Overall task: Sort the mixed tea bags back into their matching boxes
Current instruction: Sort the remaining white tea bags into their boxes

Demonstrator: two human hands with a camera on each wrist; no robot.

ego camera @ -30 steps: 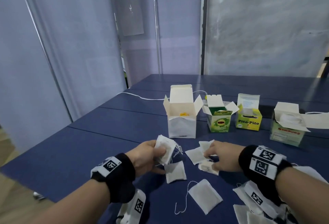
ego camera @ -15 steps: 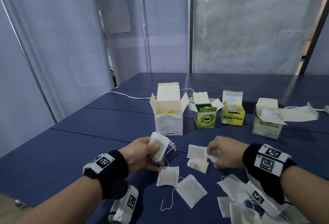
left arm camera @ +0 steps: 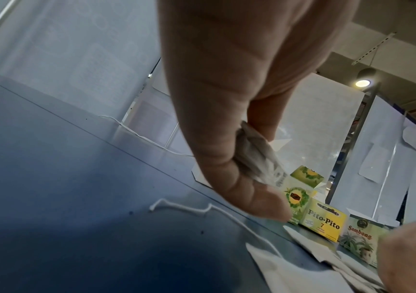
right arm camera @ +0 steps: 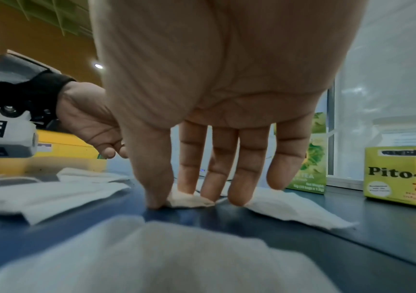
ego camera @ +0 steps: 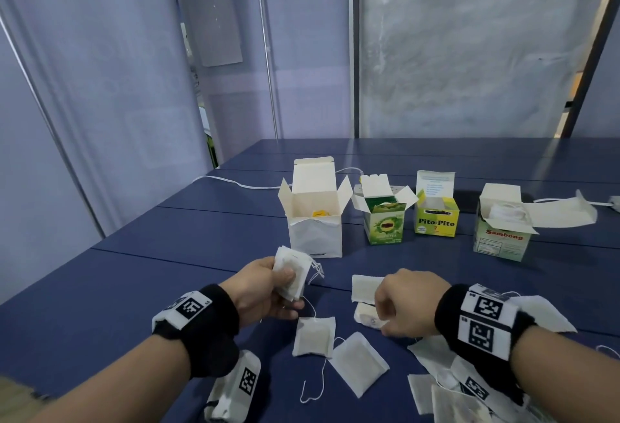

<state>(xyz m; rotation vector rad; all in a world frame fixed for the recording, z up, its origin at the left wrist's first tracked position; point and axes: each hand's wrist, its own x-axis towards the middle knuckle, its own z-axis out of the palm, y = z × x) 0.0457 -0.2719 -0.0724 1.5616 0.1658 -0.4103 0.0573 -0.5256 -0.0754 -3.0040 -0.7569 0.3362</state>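
Observation:
My left hand (ego camera: 285,280) grips a bundle of white tea bags (ego camera: 291,271) above the blue table (ego camera: 134,288), strings dangling; the left wrist view shows the left hand (left arm camera: 249,156) with the bags (left arm camera: 257,158) squeezed between thumb and fingers. My right hand (ego camera: 382,317) reaches down onto a small folded tea bag (ego camera: 365,315); in the right wrist view the right hand (right arm camera: 176,198) pinches it (right arm camera: 189,200) against the table. Behind stand open boxes: white (ego camera: 315,238), green tea (ego camera: 385,229), yellow Pito-Pito (ego camera: 436,223), Sambong (ego camera: 501,241).
Loose tea bags lie between my hands (ego camera: 313,337) (ego camera: 359,367) (ego camera: 364,288), and a pile (ego camera: 432,389) sits under my right forearm. A white cable (ego camera: 235,183) runs behind the boxes. The table's left edge (ego camera: 50,285) drops off near my left arm.
My right hand has drawn back from the flat tea bags onto the small folded one. My left hand keeps its bundle, almost still. The head view has swung slightly left.

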